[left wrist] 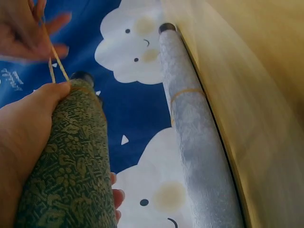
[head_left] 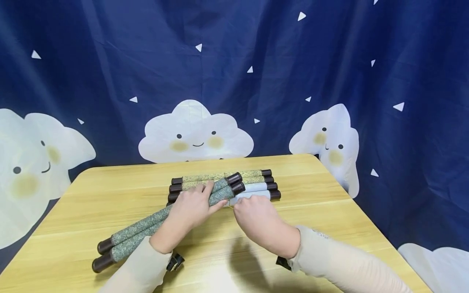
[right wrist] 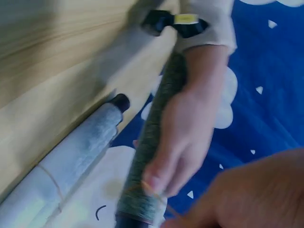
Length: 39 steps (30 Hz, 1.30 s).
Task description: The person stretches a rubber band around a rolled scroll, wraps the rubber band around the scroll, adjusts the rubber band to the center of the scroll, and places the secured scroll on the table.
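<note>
My left hand (head_left: 188,209) grips a green patterned scroll (head_left: 141,228), rolled from both ends into two parallel rolls with dark brown end caps. It lies at a slant, its near left end low and its far end above the other scrolls. In the left wrist view, a thin yellowish rubber band (left wrist: 59,60) stretches away from the green roll, near the left thumb. My right hand (head_left: 258,217) pinches that band with curled fingers and pulls it outward. Behind the hands lies a pale blue scroll (head_left: 255,187), with a band around it in the left wrist view.
A yellow patterned scroll (head_left: 205,178) with dark caps lies behind the pale blue one. All rest on a light wooden table (head_left: 322,244). A dark blue curtain (head_left: 278,49) with white cloud faces hangs behind the table's far edge.
</note>
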### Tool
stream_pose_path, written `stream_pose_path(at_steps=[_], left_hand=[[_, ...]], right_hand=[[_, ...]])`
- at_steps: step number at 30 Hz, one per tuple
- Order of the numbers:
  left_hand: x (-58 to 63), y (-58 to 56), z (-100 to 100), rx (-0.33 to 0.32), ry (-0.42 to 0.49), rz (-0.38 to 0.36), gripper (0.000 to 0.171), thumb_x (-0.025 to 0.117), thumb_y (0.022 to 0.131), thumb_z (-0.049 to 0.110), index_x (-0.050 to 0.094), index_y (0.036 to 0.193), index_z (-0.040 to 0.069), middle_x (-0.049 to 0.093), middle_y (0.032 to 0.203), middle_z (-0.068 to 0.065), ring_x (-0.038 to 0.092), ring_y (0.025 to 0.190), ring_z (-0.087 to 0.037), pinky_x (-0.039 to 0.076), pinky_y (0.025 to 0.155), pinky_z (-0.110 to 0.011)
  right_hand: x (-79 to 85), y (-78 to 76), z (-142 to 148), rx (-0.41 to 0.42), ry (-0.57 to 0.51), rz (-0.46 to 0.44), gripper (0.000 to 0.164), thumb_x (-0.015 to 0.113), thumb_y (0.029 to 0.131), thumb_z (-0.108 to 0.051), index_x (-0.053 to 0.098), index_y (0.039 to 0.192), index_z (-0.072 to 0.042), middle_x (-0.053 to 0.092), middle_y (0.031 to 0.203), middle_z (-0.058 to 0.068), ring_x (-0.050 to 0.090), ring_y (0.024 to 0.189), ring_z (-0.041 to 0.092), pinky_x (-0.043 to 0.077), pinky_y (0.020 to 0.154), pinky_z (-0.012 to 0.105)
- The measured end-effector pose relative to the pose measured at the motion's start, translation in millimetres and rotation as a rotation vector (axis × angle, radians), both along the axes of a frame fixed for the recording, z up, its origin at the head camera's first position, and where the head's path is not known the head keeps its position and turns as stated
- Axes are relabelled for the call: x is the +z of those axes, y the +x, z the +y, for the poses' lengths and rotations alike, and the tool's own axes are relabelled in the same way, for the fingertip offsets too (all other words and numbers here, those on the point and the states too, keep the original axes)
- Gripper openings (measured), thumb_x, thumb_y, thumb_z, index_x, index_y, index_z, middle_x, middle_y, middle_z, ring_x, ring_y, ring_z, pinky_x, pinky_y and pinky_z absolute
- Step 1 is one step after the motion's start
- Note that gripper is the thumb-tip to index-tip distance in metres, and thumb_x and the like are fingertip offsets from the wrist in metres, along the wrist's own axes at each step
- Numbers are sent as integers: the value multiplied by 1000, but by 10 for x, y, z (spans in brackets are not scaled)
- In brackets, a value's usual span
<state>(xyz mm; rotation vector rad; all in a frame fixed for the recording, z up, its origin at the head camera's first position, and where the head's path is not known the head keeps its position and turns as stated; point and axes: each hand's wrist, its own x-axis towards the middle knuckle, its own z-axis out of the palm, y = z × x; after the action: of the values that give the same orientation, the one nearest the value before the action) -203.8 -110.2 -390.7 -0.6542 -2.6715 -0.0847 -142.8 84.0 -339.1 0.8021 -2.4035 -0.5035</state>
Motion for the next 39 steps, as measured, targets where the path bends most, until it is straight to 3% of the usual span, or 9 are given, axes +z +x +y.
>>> stream_pose_path(at_steps=[2,5,10,15,20,24,30,39], left_hand=[[-2,22,11,-7,10,16,84,38,93,72,51,139,2,65,119,-20,67,84,-38,58,63,-45],[-2,39,15,-14,24,21,85,36,93,71,50,140,2,64,121,-21,67,86,-39,58,65,-47],[9,40,3,-31,30,5,82,36,94,70,49,140,3,63,121,-22,67,90,-39,58,68,-48],[21,40,9,-50,36,-8,83,37,93,72,49,141,5,63,123,-21,66,96,-39,58,71,-48],[17,31,5,-90,14,56,81,42,90,73,53,138,9,65,119,-17,68,92,-36,58,65,-47],[9,32,-2,-170,12,133,80,40,90,75,55,135,11,68,110,-13,69,80,-31,57,57,-44],[31,32,-49,-246,21,218,80,44,89,73,55,136,9,68,108,-12,69,75,-30,58,61,-41],[136,41,-104,-313,43,304,83,29,93,74,54,137,8,68,106,-12,69,79,-32,59,67,-42]], right_hand=[[-38,-24,-14,5,-20,76,1,72,80,-13,72,79,-12,50,54,-5,42,41,7,33,31,24],[-76,-55,-16,11,-62,143,35,72,83,-16,71,116,-5,59,65,-2,50,47,11,32,31,23],[-86,-107,16,39,-82,122,63,78,80,-26,57,137,-8,64,95,1,55,66,17,34,34,23],[-49,-136,84,97,-114,60,93,89,62,-43,53,138,-3,63,118,6,61,84,20,45,40,24],[30,-213,196,126,-161,11,92,91,57,-43,57,132,-2,64,123,9,65,99,24,57,63,32],[82,-279,284,163,-172,-67,92,91,56,-46,58,130,-1,64,124,11,64,106,27,55,85,37],[167,-344,364,198,-202,-149,92,87,59,-53,58,131,-4,65,122,10,64,106,29,54,87,42],[254,-389,470,230,-280,-159,90,86,59,-56,61,130,-7,64,122,8,64,106,28,52,89,43]])
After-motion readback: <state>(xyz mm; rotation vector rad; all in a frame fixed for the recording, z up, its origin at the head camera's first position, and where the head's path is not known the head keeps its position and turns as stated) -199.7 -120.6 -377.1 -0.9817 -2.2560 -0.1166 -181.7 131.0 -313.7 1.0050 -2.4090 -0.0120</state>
